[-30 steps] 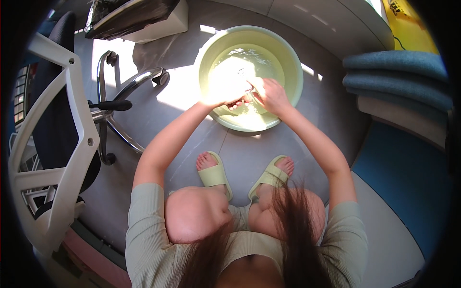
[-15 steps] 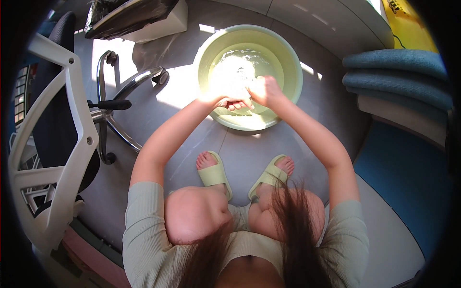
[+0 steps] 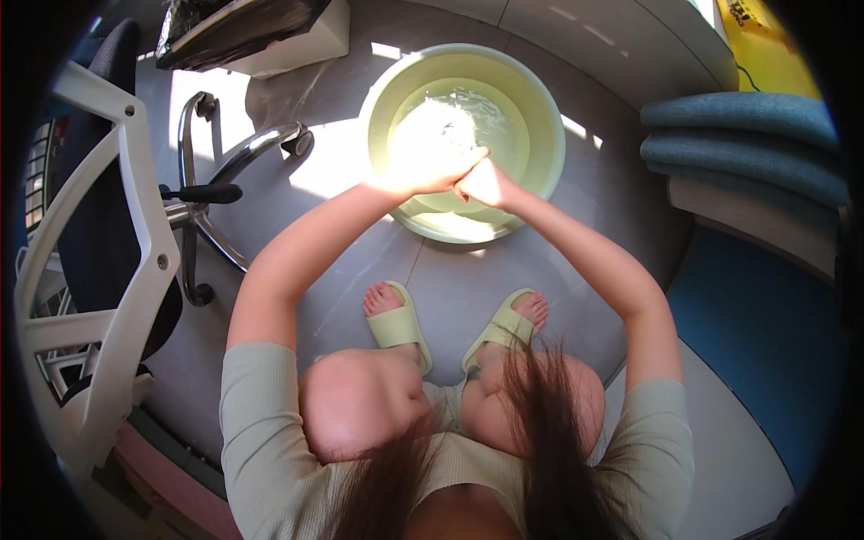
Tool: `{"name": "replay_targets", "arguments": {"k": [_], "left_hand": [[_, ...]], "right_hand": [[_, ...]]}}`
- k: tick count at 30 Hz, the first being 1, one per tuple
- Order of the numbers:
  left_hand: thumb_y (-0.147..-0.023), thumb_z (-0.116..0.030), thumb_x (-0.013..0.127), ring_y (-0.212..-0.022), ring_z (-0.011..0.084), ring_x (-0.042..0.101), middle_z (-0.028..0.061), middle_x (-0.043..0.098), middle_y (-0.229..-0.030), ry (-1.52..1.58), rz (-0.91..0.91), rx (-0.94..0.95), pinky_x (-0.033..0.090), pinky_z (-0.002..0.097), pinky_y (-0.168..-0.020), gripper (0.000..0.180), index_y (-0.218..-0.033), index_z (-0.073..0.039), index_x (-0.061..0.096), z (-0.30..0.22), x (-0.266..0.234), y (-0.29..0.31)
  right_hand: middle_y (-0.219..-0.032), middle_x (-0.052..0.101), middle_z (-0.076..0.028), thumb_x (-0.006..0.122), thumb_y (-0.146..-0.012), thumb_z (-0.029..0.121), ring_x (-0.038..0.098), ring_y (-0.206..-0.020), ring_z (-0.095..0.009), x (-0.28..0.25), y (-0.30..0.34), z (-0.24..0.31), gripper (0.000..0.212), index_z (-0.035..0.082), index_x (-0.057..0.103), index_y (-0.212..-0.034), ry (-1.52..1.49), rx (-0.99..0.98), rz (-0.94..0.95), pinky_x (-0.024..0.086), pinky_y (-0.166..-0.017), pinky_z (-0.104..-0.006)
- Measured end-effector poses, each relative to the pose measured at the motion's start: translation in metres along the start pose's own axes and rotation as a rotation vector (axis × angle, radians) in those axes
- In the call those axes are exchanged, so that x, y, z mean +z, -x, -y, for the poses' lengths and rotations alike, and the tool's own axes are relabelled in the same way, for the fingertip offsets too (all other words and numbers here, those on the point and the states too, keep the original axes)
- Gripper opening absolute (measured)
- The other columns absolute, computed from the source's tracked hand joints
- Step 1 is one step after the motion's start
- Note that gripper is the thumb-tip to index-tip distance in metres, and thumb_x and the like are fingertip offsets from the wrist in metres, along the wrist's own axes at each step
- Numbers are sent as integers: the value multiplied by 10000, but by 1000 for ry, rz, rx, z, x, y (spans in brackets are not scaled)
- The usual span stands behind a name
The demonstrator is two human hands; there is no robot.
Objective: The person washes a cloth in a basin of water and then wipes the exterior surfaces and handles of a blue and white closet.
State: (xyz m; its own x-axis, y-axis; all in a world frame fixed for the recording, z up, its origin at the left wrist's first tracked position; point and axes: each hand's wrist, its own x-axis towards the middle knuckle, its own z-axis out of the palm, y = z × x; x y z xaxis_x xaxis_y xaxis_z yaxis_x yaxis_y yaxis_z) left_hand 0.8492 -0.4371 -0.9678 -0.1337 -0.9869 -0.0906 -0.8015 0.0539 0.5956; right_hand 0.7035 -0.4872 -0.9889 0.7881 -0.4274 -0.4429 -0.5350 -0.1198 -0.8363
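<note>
Over a pale green round basin of water, my two hands meet near its front half. My left hand is bleached by glare, its fingers curled in against the right. Closed as well, my right hand presses against the left, knuckles toward the middle. Whatever lies between them, if anything, is hidden by the hands and the bright light. Ripples and a white glare show on the water just beyond the hands.
A white-framed office chair with a chrome base stands on the left. Folded blue-grey cushions are stacked at the right. Close below the basin are my feet in light green slippers. A dark-topped white box sits at the far left.
My hands have rolled against each other: the left hand's curled fingertips, seen before, are turned out of sight, and the right fist has tipped inward and slightly down. The basin stays put.
</note>
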Motion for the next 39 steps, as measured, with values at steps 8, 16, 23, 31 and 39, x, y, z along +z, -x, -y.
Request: {"name": "replay_targets", "arguments": {"k": [8,16,23,31,39], "left_hand": [[-829,-552,509,-1036,283,537,101,607,-1100,92,-97,-13,381,404,-934,519,-1042,-97,637,17,12,-3],[-804,-246,603,-1145,288,504,125,569,-1195,-391,-171,120,383,395,-973,386,-1164,-107,586,25,13,3],[-727,-154,637,-1107,250,539,105,576,-1174,-281,54,-129,439,331,-926,461,-1181,-110,566,1,-62,-11],[-764,-321,690,-1092,178,523,84,547,-1201,994,294,-345,431,295,-937,593,-1261,-71,488,-12,-67,-1],[-760,-262,652,-1197,278,447,117,491,-1290,493,84,-211,358,397,-1014,490,-1211,-100,549,-7,-55,23]], "right_hand": [[-611,531,-60,594,-513,4,517,-573,-125,-10,7,34,483,30,538,-992,-399,357,155,414,-484,-289],[-731,637,-82,671,-713,199,608,-692,-192,-7,-4,-15,230,42,642,-879,254,-123,-200,477,-642,-331],[-1044,632,-139,647,-790,283,607,-984,-256,-72,12,30,354,72,628,-1073,150,-70,-143,469,-841,-341],[-1067,650,-79,661,-795,108,622,-972,-177,-81,20,30,273,48,641,-1060,-178,-26,87,475,-877,-294],[-1192,582,-96,660,-750,88,548,-1103,-250,-80,47,63,299,113,647,-1048,10,-261,-152,449,-940,-348]]}}
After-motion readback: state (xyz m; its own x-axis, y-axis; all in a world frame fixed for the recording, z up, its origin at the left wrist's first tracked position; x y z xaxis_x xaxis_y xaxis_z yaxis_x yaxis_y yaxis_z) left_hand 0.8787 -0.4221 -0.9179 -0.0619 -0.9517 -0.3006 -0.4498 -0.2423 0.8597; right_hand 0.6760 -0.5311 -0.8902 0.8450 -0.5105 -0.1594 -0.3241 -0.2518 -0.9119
